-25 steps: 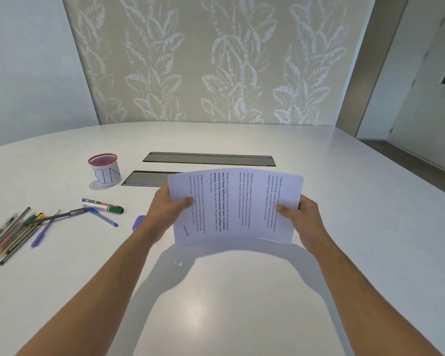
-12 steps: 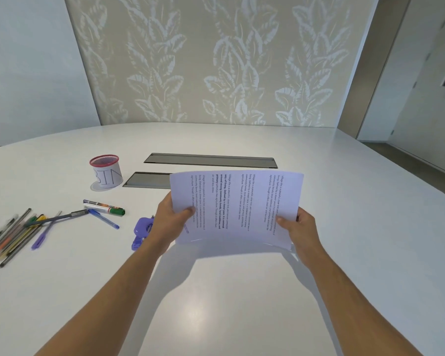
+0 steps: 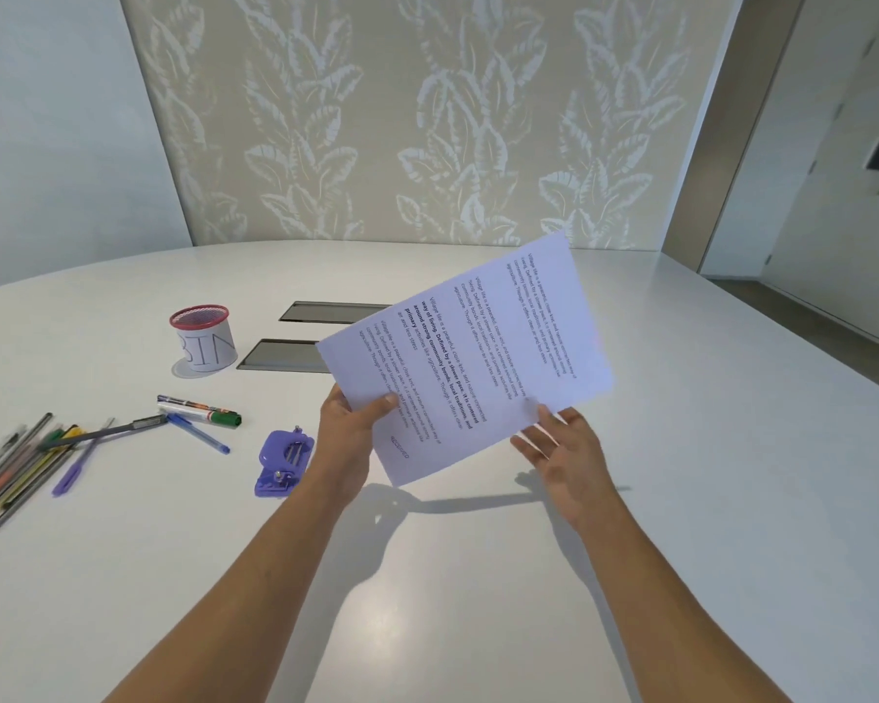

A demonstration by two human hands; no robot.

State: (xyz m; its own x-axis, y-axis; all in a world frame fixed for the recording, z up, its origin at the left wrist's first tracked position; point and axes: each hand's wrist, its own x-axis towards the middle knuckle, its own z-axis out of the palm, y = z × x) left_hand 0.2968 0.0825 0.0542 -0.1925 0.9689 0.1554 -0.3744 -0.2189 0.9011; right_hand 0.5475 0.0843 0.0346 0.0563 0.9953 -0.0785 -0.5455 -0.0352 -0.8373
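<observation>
Right hand (image 3: 564, 459) has let go, fingers spread at the lower corner; left hand (image 3: 348, 438) alone pinches the printed sheet (image 3: 468, 357), now tilted above the counter (image 3: 706, 449) — probably heading for the hole punch (image 3: 282, 464).

This was an office meeting room, plainly: a broad white tabletop (image 3: 731, 449) with a curved far edge and two recessed cable hatches (image 3: 336, 313) set flush in its middle. Pens (image 3: 26, 464) and a marker (image 3: 199, 411) lay scattered on the left, near a purple hole punch (image 3: 282, 464) and a mesh cup (image 3: 203, 339) lettered BIN. There was a printed sheet (image 3: 478, 357) too, and a leaf-patterned wall panel (image 3: 427, 119) stood behind.
</observation>
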